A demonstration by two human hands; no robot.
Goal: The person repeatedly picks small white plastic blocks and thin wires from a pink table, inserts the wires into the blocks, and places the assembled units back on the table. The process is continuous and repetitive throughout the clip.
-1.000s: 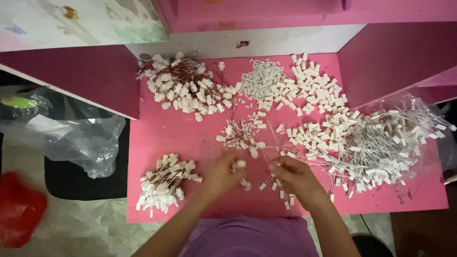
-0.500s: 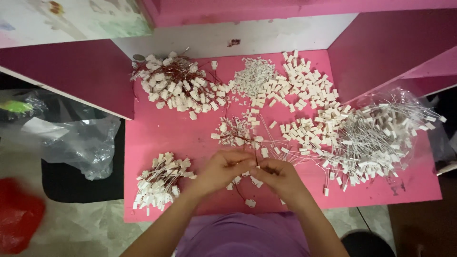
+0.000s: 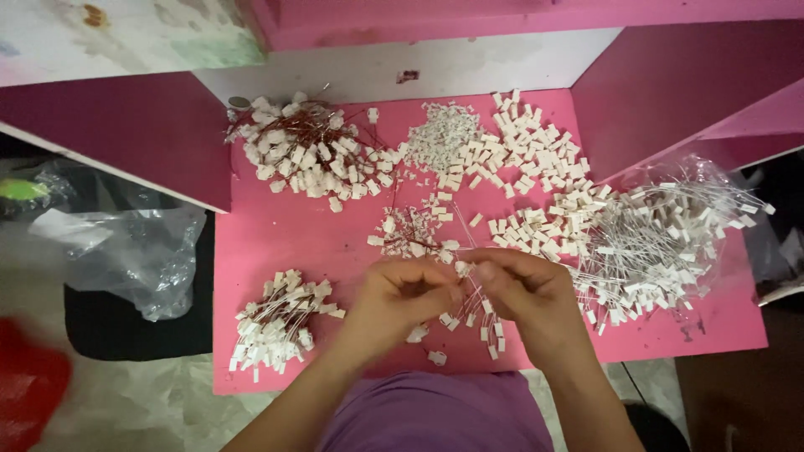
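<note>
My left hand [image 3: 400, 295] and my right hand [image 3: 526, 289] meet fingertip to fingertip over the front middle of the pink table [image 3: 276, 243]. Between them they pinch a small white plastic piece with thin wires [image 3: 462, 269]. More small white pieces with wires [image 3: 473, 322] lie just below the hands. A small loose cluster of the same parts [image 3: 410, 230] lies just beyond the fingers.
A bundle of wired white pieces [image 3: 276, 326] lies front left, a larger heap with reddish wires [image 3: 306, 155] at back left, small white connectors [image 3: 519, 146] at back centre, and white-wired pieces on clear plastic [image 3: 662, 238] at right. A clear plastic bag [image 3: 126, 243] lies on the floor left.
My hands have come together and risen slightly from the table, now pinching a piece between the fingertips. The camera view has shifted a little.
</note>
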